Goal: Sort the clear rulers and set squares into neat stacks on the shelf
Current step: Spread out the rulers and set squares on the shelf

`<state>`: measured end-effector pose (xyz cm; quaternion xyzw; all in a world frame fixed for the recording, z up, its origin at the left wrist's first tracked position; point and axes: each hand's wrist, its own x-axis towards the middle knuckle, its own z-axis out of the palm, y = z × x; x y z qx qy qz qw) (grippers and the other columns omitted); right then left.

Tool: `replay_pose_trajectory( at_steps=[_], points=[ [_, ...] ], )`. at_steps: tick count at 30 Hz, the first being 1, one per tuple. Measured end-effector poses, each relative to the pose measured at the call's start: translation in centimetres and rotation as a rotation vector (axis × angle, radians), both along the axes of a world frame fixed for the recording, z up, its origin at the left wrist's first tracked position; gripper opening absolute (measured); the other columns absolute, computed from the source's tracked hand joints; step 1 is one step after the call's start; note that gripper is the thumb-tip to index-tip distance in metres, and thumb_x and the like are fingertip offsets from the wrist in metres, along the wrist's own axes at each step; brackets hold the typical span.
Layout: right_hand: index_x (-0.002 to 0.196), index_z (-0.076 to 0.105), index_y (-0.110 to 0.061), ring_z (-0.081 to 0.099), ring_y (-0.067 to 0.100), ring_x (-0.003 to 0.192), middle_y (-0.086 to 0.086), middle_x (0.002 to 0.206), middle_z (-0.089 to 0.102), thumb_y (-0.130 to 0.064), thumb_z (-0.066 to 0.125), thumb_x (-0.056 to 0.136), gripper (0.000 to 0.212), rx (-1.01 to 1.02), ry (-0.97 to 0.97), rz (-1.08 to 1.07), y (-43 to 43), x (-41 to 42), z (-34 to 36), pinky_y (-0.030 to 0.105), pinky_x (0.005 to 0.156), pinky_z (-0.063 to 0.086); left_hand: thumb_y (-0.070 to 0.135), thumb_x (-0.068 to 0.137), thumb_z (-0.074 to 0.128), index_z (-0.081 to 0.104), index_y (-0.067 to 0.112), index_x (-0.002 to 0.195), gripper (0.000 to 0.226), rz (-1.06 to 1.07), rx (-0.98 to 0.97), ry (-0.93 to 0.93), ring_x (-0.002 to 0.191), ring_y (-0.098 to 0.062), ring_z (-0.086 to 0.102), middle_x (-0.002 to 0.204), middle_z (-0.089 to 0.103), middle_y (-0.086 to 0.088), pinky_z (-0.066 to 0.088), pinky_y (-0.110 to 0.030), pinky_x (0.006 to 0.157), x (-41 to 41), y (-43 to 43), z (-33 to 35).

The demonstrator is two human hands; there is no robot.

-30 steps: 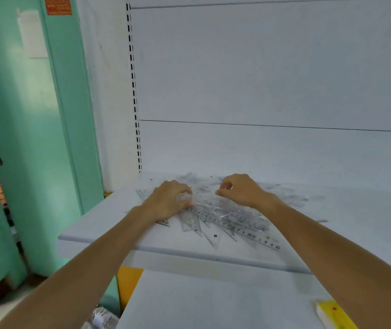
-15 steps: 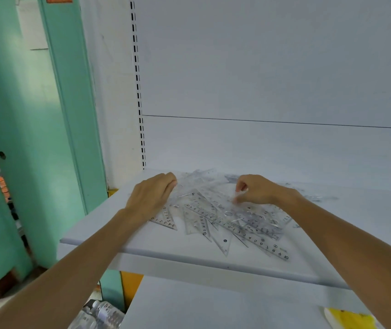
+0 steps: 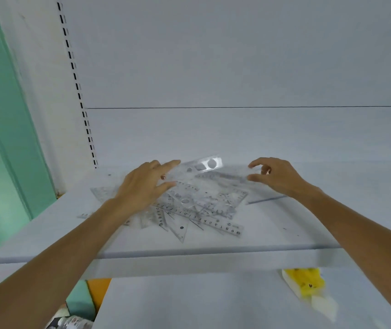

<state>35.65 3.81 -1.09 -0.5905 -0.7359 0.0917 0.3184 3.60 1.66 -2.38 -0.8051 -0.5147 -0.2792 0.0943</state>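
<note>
At centre frame, the left hand (image 3: 142,188) pinches one end of a clear stencil ruler (image 3: 204,165) between forefinger and thumb, raised above the pile of clear rulers and set squares (image 3: 199,207) on the white shelf (image 3: 284,233). The right hand (image 3: 280,176) curls its thumb and forefinger at the ruler's blurred other end; whether it grips cannot be told.

yellow packet (image 3: 304,282), teal door frame (image 3: 11,119), plastic bottle (image 3: 77,323)

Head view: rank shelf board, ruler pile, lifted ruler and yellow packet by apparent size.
1. shelf board
2. ruler pile
3. lifted ruler and yellow packet look about alike. The packet is nearer the camera and the ruler's clear edges blur, so I leave them unranked.
</note>
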Motion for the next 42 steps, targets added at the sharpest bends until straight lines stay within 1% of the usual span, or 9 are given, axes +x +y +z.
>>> replay_pose_trajectory(
  at_steps=[3, 6, 12, 18, 21, 28, 34, 38, 42],
  points=[
    [0.105, 0.064, -0.026, 0.056, 0.014, 0.089, -0.001, 0.098, 0.062, -0.041, 0.065, 0.082, 0.028, -0.029, 0.073, -0.102, -1.2, 4.9, -0.2, 0.026, 0.085, 0.040, 0.049, 0.088, 0.049, 0.027, 0.043, 0.141, 0.057, -0.058, -0.050, 0.017, 0.075, -0.007, 0.049, 0.088, 0.052, 0.010, 0.040, -0.024, 0.068, 4.0, 0.2, 0.6],
    [0.109, 0.062, -0.027, 0.057, 0.021, 0.105, 0.002, 0.114, 0.063, -0.042, 0.061, 0.085, 0.028, -0.042, -0.029, -0.183, -2.0, 10.0, 0.0, 0.040, 0.099, 0.041, 0.048, 0.089, 0.050, 0.037, 0.035, 0.138, 0.052, -0.116, -0.031, 0.019, 0.073, -0.008, 0.049, 0.089, 0.055, 0.011, 0.039, -0.025, 0.070, 8.6, 0.4, 1.1],
    [0.108, 0.062, -0.023, 0.056, 0.020, 0.096, 0.006, 0.112, 0.061, -0.035, 0.063, 0.085, 0.026, -0.050, -0.001, -0.265, -3.6, 22.5, 0.6, 0.026, 0.079, 0.040, 0.024, 0.081, 0.064, 0.058, 0.022, 0.100, 0.020, -0.335, -0.071, -0.088, 0.062, 0.003, 0.046, 0.087, 0.047, 0.012, 0.036, -0.011, 0.062, 20.5, 0.8, 1.8],
    [0.101, 0.063, -0.021, 0.054, 0.015, 0.092, 0.002, 0.104, 0.059, -0.028, 0.069, 0.081, 0.022, -0.007, 0.026, -0.309, -5.0, 36.7, 1.0, 0.023, 0.079, 0.036, 0.026, 0.081, 0.067, 0.058, 0.017, 0.111, 0.033, -0.337, -0.100, -0.177, 0.066, -0.004, 0.050, 0.090, 0.050, 0.010, 0.041, -0.018, 0.067, 34.0, 2.0, 1.0],
    [0.103, 0.063, -0.020, 0.052, 0.013, 0.092, 0.001, 0.101, 0.058, -0.029, 0.068, 0.082, 0.024, -0.002, 0.039, -0.363, -6.2, 42.7, 0.8, 0.024, 0.080, 0.035, 0.024, 0.080, 0.067, 0.060, 0.014, 0.106, 0.029, -0.377, -0.136, -0.191, 0.071, -0.001, 0.052, 0.090, 0.053, 0.008, 0.041, -0.012, 0.067, 39.7, 2.0, 0.2],
    [0.111, 0.061, -0.019, 0.053, 0.014, 0.087, 0.000, 0.093, 0.061, -0.029, 0.068, 0.082, 0.031, 0.015, 0.074, -0.472, -6.3, 50.4, 0.2, 0.023, 0.078, 0.035, 0.026, 0.081, 0.068, 0.062, 0.020, 0.108, 0.029, -0.440, -0.147, -0.192, 0.079, 0.001, 0.053, 0.093, 0.051, 0.006, 0.040, -0.010, 0.071, 46.9, 3.3, 0.4],
    [0.110, 0.064, -0.012, 0.057, 0.021, 0.098, 0.011, 0.111, 0.064, -0.026, 0.069, 0.082, 0.032, 0.006, -0.071, -0.538, -7.3, 55.3, -1.0, 0.028, 0.082, 0.040, 0.023, 0.080, 0.069, 0.061, 0.014, 0.111, 0.032, -0.490, -0.167, -0.202, 0.078, 0.001, 0.052, 0.095, 0.053, 0.003, 0.040, -0.011, 0.073, 52.2, 5.2, 0.8],
    [0.112, 0.063, -0.013, 0.056, 0.023, 0.108, 0.008, 0.118, 0.063, -0.031, 0.066, 0.083, 0.034, -0.011, 0.011, -0.627, -7.2, 59.2, 0.2, 0.026, 0.086, 0.036, 0.022, 0.079, 0.070, 0.062, 0.014, 0.108, 0.030, -0.534, -0.188, -0.186, 0.079, 0.003, 0.052, 0.093, 0.052, 0.006, 0.041, -0.008, 0.072, 54.7, 5.1, -0.5],
    [0.114, 0.062, -0.011, 0.055, 0.023, 0.110, 0.009, 0.120, 0.061, -0.028, 0.067, 0.083, 0.035, -0.055, 0.039, -0.558, -5.8, 61.6, -0.8, 0.026, 0.088, 0.037, 0.023, 0.079, 0.071, 0.064, 0.017, 0.106, 0.028, -0.467, -0.173, -0.151, 0.081, 0.002, 0.052, 0.094, 0.050, 0.007, 0.043, -0.014, 0.074, 55.8, 6.1, -0.2]
  ],
)
